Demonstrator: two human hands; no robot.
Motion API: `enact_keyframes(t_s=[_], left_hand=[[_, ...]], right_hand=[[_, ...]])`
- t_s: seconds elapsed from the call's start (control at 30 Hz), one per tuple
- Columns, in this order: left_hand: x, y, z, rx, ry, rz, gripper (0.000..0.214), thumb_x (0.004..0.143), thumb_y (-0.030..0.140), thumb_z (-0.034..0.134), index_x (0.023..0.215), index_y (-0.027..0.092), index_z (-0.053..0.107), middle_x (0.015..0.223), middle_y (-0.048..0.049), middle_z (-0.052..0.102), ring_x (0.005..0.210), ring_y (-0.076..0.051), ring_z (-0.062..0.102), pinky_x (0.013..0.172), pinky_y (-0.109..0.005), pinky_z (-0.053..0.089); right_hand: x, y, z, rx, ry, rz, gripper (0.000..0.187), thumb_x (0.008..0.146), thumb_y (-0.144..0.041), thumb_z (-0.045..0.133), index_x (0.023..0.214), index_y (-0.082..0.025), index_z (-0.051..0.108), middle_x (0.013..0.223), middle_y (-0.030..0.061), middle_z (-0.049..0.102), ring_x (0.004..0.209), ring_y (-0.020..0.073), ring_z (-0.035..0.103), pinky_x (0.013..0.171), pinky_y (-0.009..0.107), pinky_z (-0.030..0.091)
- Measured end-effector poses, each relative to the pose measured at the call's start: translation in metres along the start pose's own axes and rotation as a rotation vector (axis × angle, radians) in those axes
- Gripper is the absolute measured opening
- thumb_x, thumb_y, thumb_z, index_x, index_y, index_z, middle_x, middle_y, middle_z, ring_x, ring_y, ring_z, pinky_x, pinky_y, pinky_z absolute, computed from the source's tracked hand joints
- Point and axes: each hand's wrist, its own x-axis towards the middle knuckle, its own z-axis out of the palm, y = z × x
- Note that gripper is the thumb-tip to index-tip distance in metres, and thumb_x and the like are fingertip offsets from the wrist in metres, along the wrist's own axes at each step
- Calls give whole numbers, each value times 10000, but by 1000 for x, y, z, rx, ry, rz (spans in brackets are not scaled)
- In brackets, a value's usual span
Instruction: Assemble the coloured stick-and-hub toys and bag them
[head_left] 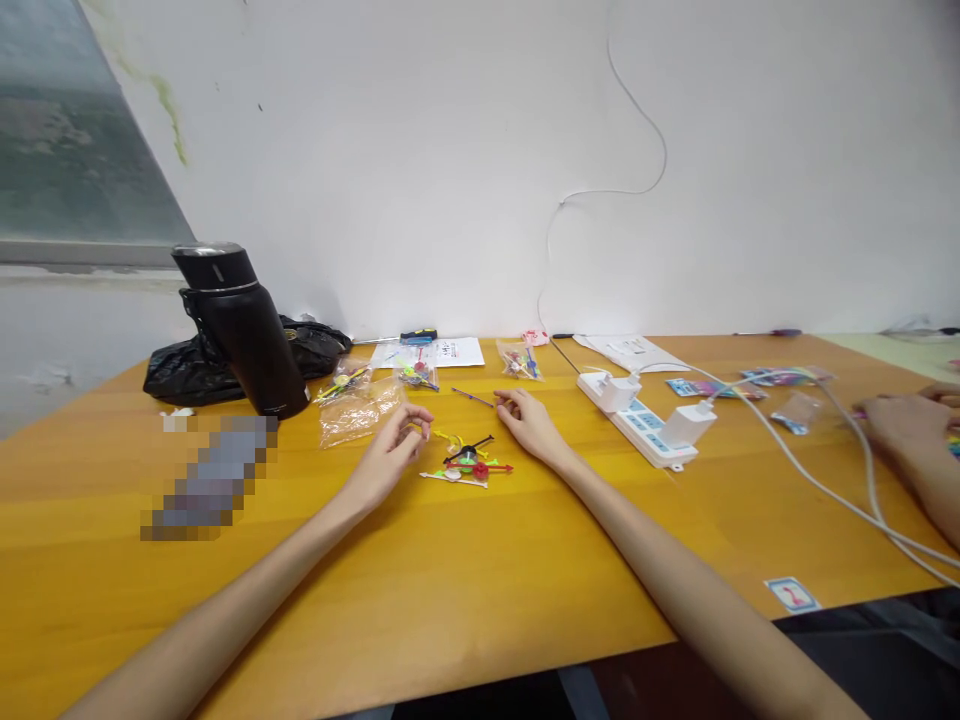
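Observation:
My right hand (534, 425) is above the table with its fingertips together at the near end of a thin purple plastic stick (472, 397), which it appears to pinch. My left hand (394, 450) has its fingers loosely bent and apart, with nothing visible in them. Between the two hands lies a small loose pile of plastic arrow pointers: a red arrow (491, 468), a black arrow (480, 446), a white arrow (454, 477), and yellow and green pieces partly covered by the others.
Beyond my left hand lie a crinkled clear bag (360, 415) and small bags of coloured parts. A black flask (251, 340) and blurred flat object (214, 480) are left. A power strip (637, 425) with cables is right. Another person's hand (911, 435) is far right.

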Motion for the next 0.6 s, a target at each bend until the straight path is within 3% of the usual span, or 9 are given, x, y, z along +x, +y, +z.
enact_keyframes(t_s=[0.13,0.27,0.6], left_hand=[[2,-1,-1,-67,11,-61,237,791,235,574,1027,213,576,976,-4,552,717,-116,464,616,-220,355],[4,-4,-2,-112,51,-125,280,743,233,617,1022,221,608,1020,-13,588,807,-135,519,645,-218,378],[3,1,1,-255,107,-151,432,585,110,551,993,204,657,1061,-35,630,856,-151,574,645,-227,383]], right_hand=[[-5,-5,-1,2,-13,-70,296,964,-212,510,1206,-154,669,1119,108,628,986,204,620,917,353,494],[-9,-8,0,-86,-50,-200,269,970,-200,518,1167,-196,701,1174,101,631,1157,243,547,1055,406,422],[-6,-6,-1,-158,-57,-129,300,945,-125,509,1159,-152,718,1235,117,675,1141,253,548,1062,419,408]])
